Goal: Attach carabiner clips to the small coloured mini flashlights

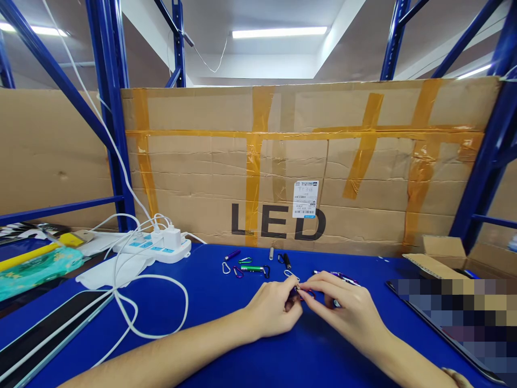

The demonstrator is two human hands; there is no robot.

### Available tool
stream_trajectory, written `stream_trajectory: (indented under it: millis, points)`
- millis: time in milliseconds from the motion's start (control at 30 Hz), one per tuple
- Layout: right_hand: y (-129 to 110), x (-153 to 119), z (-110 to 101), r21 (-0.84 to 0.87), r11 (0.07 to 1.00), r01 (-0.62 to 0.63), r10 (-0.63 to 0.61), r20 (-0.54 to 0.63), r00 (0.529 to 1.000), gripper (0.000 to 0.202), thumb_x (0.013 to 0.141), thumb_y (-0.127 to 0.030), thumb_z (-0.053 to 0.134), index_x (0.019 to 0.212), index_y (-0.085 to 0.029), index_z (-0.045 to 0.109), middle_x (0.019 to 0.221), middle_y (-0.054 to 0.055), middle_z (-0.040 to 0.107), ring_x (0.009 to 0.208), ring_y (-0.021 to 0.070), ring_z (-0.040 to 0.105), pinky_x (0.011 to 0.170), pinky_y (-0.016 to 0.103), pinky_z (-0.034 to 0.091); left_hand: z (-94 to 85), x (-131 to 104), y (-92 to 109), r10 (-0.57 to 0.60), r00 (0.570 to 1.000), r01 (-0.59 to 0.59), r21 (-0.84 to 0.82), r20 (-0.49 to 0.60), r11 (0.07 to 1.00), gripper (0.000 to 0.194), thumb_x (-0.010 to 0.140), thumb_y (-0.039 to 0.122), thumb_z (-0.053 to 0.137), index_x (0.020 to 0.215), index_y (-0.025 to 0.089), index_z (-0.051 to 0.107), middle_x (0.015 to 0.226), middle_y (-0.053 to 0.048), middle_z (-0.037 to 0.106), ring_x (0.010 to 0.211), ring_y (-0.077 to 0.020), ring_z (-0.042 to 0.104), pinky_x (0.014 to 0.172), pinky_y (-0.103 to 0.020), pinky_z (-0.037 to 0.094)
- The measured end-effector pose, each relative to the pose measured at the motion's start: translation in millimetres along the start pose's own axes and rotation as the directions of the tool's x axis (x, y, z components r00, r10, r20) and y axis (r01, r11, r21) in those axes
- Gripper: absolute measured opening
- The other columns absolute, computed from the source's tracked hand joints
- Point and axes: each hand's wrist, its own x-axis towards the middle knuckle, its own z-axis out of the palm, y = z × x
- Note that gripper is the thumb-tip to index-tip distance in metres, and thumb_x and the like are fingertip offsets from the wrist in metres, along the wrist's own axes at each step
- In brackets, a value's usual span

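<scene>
My left hand (272, 310) and my right hand (343, 307) meet over the blue table (210, 302), fingertips pinched together on a small keychain flashlight with a red carabiner clip (301, 292); most of it is hidden by my fingers. Just beyond them lie several small flashlights and carabiners: a green flashlight (252, 268), a purple one (232, 254), a black one (286, 261), a silver clip (225, 268).
A taped cardboard box marked LED (302, 167) walls off the back. A white power strip (155, 249) with chargers and white cables (133, 307) lies at left, a tablet (44, 334) at the near left. An open carton (456, 256) stands at right. Blue rack posts (115, 118) flank the table.
</scene>
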Motion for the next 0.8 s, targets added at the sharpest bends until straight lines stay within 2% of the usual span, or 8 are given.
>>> stream_trajectory:
  millis: [200,800]
  points:
    - [-2.6,1.6,0.3,0.005,1.000,-0.007,0.007,-0.005,1.000,0.014,0.081,-0.024,0.052,0.078,-0.019,0.065,0.074,0.001,0.066,0.038,0.0037,0.043,0.041,0.016,0.040,-0.1,0.0,0.1,0.012,1.000,-0.012,-0.006,-0.021,1.000,0.008,0.074,0.014,0.043,0.078,0.021,0.041,0.055,0.006,0.049,0.047,-0.0107,0.049,0.046,-0.019,0.029]
    - [0.8,0.3,3.0,0.073,0.997,-0.009,0.007,0.022,1.000,0.015,0.081,-0.022,0.052,0.082,-0.018,0.066,0.077,0.002,0.065,0.039,0.0035,0.045,0.040,0.015,0.040,0.0,-0.6,0.0,-0.006,1.000,0.007,0.004,-0.015,1.000,0.006,0.074,0.016,0.043,0.077,0.021,0.040,0.055,0.006,0.050,0.049,-0.0121,0.051,0.047,-0.020,0.029]
